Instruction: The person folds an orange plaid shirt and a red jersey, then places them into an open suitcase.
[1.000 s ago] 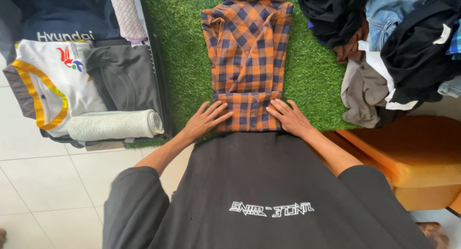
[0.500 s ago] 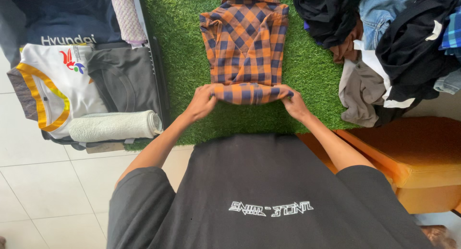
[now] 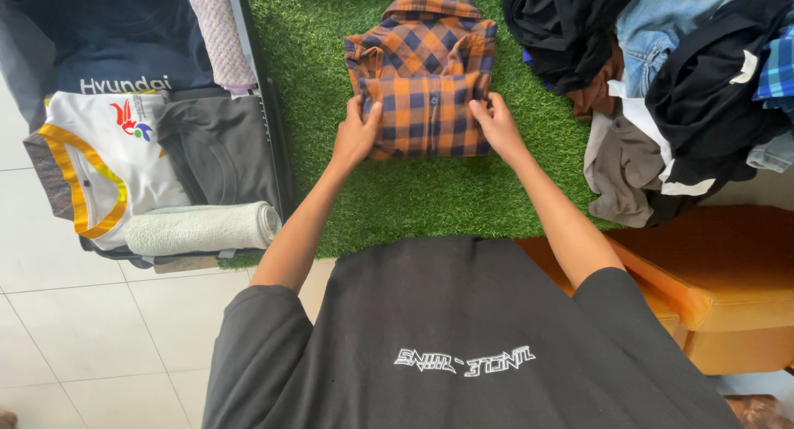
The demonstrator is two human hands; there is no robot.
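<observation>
An orange and navy checked shirt [image 3: 423, 78] lies folded in half on the green artificial grass mat [image 3: 422, 197], collar at the far end. My left hand [image 3: 357, 134] grips the folded shirt's left edge, thumb on top. My right hand [image 3: 496, 125] holds its right edge the same way. Both arms reach forward over my black T-shirt.
On the left an open suitcase [image 3: 273, 131] holds a folded white and yellow jersey [image 3: 99, 160], a grey T-shirt [image 3: 219, 148], a navy shirt and a rolled white towel [image 3: 198, 228]. A heap of unfolded clothes [image 3: 678, 90] lies at the right. An orange stool [image 3: 728, 272] stands near right.
Both hands lifted the shirt's lower hem off the mat and carried it away from me over the upper half. The shirt is half as long now.
</observation>
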